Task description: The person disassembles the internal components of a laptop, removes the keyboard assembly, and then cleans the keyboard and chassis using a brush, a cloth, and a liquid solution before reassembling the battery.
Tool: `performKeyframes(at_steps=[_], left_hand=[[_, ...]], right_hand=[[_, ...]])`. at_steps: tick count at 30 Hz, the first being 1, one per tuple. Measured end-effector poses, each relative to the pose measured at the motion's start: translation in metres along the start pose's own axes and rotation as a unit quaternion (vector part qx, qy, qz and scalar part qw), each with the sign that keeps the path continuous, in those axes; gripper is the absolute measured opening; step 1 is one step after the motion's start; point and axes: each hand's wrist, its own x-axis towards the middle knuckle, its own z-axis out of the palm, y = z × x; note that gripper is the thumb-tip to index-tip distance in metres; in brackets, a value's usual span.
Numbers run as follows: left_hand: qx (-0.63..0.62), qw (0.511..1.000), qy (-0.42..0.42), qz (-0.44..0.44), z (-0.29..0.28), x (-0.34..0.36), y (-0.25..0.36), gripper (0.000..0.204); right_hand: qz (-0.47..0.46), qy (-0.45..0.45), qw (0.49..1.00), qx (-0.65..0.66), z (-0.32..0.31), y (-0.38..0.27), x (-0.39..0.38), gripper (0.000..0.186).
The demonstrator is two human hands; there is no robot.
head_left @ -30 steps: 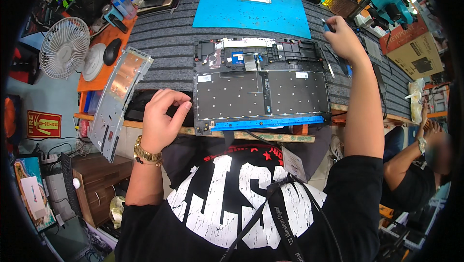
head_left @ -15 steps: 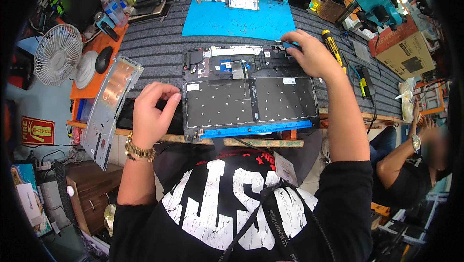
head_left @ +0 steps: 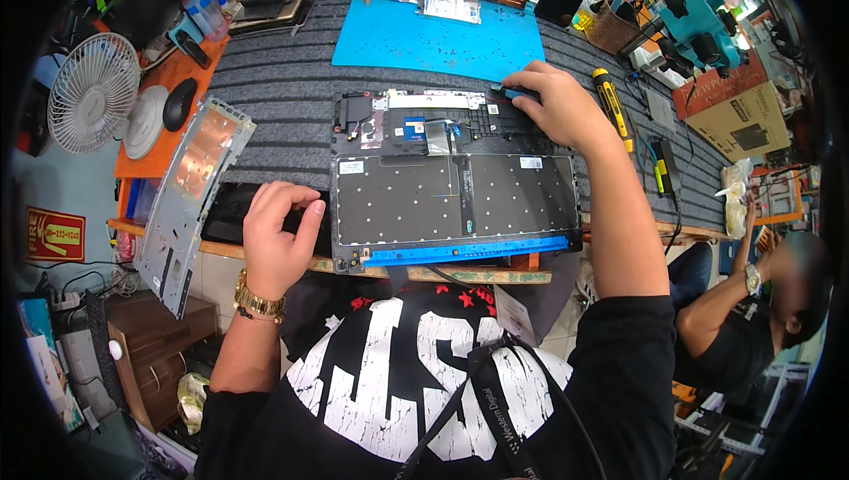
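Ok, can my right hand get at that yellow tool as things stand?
Probably yes: the yellow tool lies close beside your right hand with nothing visible between them, though that hand seems to hold a small tool.

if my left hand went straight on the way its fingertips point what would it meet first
Probably the black laptop chassis, at its left edge; depth is unclear, so your left hand might pass above it.

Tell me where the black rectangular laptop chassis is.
In the head view's centre, the black laptop chassis lies below the flat blue mat, right of the left hand.
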Motion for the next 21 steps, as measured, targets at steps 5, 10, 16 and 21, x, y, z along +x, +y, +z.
performKeyframes(at_steps=[5, 10, 16, 21], left_hand=[[0.005, 1.0, -0.01, 0.0, -0.0006, 0.0011, 0.0006, 0.009], [0.0, 1.0, -0.009, -0.001, -0.001, 0.0002, 0.0, 0.01], [0.002, 1.0, -0.013, 0.008, -0.0017, 0.0018, 0.0002, 0.009], [0.003, 1.0, -0.01, 0.013, -0.002, 0.002, 0.0007, 0.009]], right_hand=[[-0.016, 0.003, 1.0, -0.013, 0.0001, -0.0002, 0.0016, 0.029], [-0.014, 0.008, 1.0, -0.002, -0.0001, -0.0015, 0.0019, 0.028], [-0.026, 0.006, 1.0, 0.004, -0.0047, 0.0011, 0.0035, 0.029], [-0.026, 0.007, 1.0, 0.004, -0.0087, 0.0038, 0.0039, 0.029]])
